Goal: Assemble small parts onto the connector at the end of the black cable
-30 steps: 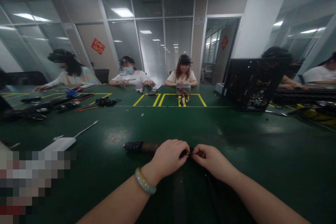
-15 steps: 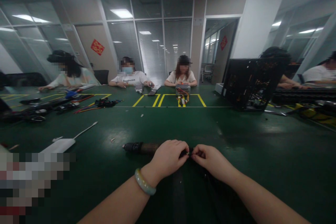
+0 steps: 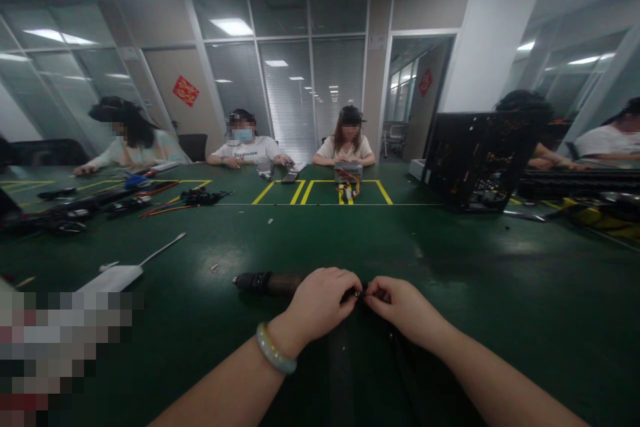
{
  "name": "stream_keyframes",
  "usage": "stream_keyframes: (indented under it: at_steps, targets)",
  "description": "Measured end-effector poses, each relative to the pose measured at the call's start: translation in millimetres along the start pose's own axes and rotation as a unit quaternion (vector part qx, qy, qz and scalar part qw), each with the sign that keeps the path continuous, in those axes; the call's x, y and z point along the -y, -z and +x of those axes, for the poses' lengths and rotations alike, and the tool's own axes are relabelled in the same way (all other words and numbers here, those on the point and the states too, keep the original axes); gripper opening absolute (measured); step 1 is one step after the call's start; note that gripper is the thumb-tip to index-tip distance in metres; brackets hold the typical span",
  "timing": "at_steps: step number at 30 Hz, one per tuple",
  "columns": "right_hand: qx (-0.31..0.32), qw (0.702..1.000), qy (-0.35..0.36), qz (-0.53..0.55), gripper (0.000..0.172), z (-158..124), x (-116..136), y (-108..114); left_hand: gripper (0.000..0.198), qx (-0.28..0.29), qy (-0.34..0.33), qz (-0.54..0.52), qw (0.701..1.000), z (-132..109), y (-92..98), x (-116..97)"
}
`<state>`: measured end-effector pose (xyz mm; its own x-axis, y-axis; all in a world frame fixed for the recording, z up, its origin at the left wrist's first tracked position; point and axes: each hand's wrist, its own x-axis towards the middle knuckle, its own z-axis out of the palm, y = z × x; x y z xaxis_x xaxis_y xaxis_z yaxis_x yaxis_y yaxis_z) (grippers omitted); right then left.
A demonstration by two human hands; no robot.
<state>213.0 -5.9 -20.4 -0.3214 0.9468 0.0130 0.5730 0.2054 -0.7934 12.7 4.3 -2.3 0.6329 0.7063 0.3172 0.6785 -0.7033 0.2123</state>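
Several cables and dark parts [image 3: 75, 210]: on the green table [image 3: 440, 253], left of the dark tool [image 3: 286, 283] and beyond it; red, yellow and blue show among them.
White flat device [image 3: 113, 278]: left of the dark tool, well apart from it, a thin white cable at its upper end.
Person in pale top [image 3: 155, 145]: seated beyond the dark tool, far to its left.
Person in white shirt [image 3: 255, 150]: seated beyond the dark tool, slightly left.
Dark tool: lying on its side on the green table, tip to the left, right portion hidden by the left hand [image 3: 325, 297].
Pale bangle [image 3: 276, 350]: around the left wrist, nearer the wearer than the dark tool.
Left hand: in front of the dark tool, thumb and forefinger narrowed on a small part [image 3: 359, 294]; contact with the tool cannot be told.
Grey box [image 3: 349, 173]: beyond the dark tool, slightly right, coloured wires trailing, 1 person behind it.
Small part: near the dark tool's hidden right side, between 2 sets of fingertips; too tiny to identify.
Right hand [image 3: 407, 310]: right of the dark tool, thumb and forefinger pinched on the small part's dark end.
Black case [image 3: 463, 160]: beyond the dark tool, well right.
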Motion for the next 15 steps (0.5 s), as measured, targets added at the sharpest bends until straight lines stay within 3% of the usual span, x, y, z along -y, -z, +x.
stream_keyframes:
  at_steps: [15]
  targets:
    - [-0.001,1.000,0.004,0.008,0.011,-0.5,-1.7,-0.2,0.014,-0.008,0.004,-0.021,1.000,-1.0,0.4,0.7]
